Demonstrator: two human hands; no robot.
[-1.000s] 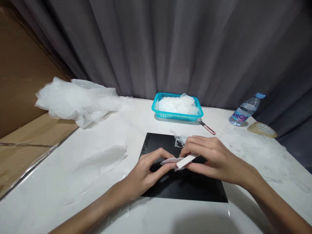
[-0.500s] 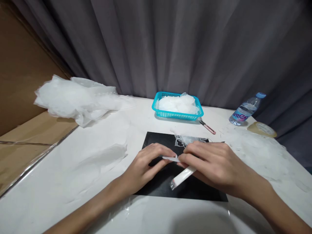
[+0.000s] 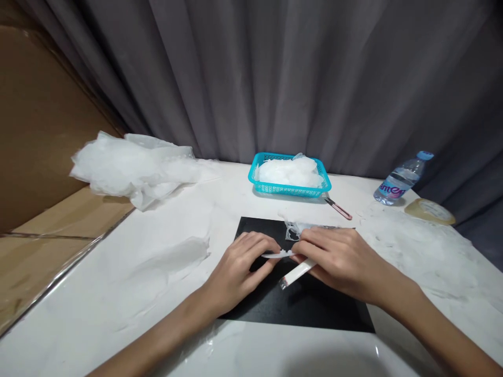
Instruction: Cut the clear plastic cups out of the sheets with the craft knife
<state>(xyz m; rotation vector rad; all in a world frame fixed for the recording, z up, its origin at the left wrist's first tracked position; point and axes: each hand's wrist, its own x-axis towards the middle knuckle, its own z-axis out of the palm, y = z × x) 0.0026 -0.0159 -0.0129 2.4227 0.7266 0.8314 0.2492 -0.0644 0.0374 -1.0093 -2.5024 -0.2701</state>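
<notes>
My left hand (image 3: pixel 245 264) pinches a thin white piece (image 3: pixel 277 255) between thumb and fingers, just above a black mat (image 3: pixel 271 309). My right hand (image 3: pixel 338 262) is closed round a white stick-like handle (image 3: pixel 297 274) with a clear, shiny end pointing down to the left. Its fingertips also meet the right end of the thin white piece. The handle's other end is hidden under the hand, so I cannot tell what tool it is. Behind the right fingers, a lacy white cut-out sheet (image 3: pixel 293 230) lies on the mat's far edge.
A blue basket (image 3: pixel 291 191) of white pieces stands at the back, with pink-handled thread snips (image 3: pixel 338 208) beside it. A water bottle (image 3: pixel 401 180) and a tape roll (image 3: pixel 429 211) are at right. White film (image 3: pixel 133 165) is heaped at left near cardboard (image 3: pixel 58 209).
The whole view has shifted slightly, with things sitting a little lower and farther right. Both hands keep their hold; the white handle has tilted a little and shows less of its length.
</notes>
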